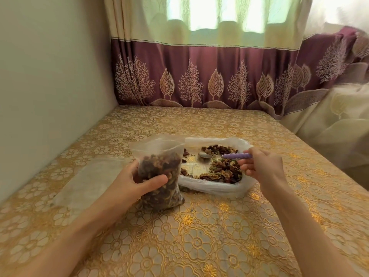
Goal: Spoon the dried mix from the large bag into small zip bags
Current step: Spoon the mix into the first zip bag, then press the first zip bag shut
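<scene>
A room in a home is shown: a table [209,236] covered with a gold floral cloth is set in a corner against a plain wall [50,76], and a lit window [225,13] behind is draped with cream and maroon leaf-patterned curtains [199,76]

left fingers [134,177] hidden behind the zip bag [159,172] (thumb shows).
</scene>
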`<act>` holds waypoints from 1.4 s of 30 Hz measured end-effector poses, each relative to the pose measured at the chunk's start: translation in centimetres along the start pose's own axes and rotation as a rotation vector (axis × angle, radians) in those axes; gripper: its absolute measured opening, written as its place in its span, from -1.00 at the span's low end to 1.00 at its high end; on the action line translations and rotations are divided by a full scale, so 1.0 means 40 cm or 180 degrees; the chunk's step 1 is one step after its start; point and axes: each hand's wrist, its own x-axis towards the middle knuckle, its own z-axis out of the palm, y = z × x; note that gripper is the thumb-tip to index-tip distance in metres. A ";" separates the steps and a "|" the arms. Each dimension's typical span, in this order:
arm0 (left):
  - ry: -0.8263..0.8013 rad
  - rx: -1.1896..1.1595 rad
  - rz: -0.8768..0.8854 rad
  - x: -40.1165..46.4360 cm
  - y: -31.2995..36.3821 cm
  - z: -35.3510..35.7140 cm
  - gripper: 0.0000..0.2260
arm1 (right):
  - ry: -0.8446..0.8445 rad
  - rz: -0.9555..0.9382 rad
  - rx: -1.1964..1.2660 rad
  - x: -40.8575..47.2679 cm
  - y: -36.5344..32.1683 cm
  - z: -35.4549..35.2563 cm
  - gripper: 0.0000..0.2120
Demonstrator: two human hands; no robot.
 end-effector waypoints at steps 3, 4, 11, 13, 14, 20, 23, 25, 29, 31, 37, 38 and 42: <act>-0.0254 0.0203 -0.0027 -0.005 0.003 0.001 -0.36 | 0.0047 -0.0224 -0.0422 0.005 0.011 -0.003 -0.87; -0.0302 0.0264 -0.0049 -0.006 0.006 0.001 -0.37 | 0.0074 -0.0313 -0.0622 0.004 0.014 -0.005 -0.88; -0.0107 0.0333 0.0105 -0.006 0.012 0.004 -0.53 | 0.0025 -0.1225 -0.2047 -0.041 0.020 -0.020 -0.81; -0.0109 0.0239 0.0138 -0.008 0.023 0.010 -0.54 | 0.0174 -0.1505 -0.2417 -0.051 0.016 -0.037 -0.80; -0.0110 0.0173 0.0136 -0.009 0.030 0.015 -0.53 | 0.0268 -0.1652 -0.2590 -0.056 0.014 -0.047 -0.78; -0.0548 0.0524 0.0013 -0.020 0.055 0.048 -0.48 | 0.0275 -0.2558 -0.2545 -0.122 -0.009 -0.047 -0.74; -0.0899 0.0731 -0.0179 -0.039 0.049 0.063 -0.46 | 0.0261 -0.2377 -0.2542 -0.138 -0.007 -0.032 -0.75; -0.0882 0.0645 -0.0245 -0.046 0.049 0.062 -0.43 | -0.0111 -0.2117 -0.1969 -0.147 -0.006 -0.026 -0.82; -0.0640 0.0295 -0.0063 -0.050 0.056 0.072 -0.47 | -0.1439 -0.1373 -0.1238 -0.179 -0.002 0.008 -0.63; -0.0498 0.0229 0.0091 -0.049 0.068 0.084 -0.46 | -0.1596 -0.1513 -0.1367 -0.187 -0.003 0.026 -0.63; -0.0517 -0.0056 0.0088 -0.064 0.073 0.086 -0.40 | -0.1789 -0.1594 -0.0656 -0.199 0.006 0.029 -0.79; -0.0657 -0.0035 -0.0070 -0.071 0.068 0.087 -0.39 | -0.1913 -0.1478 -0.0727 -0.204 0.019 0.028 -0.77; -0.0741 0.0365 -0.0177 -0.077 0.064 0.095 -0.43 | -0.2145 -0.1115 -0.0991 -0.214 0.062 0.037 -0.58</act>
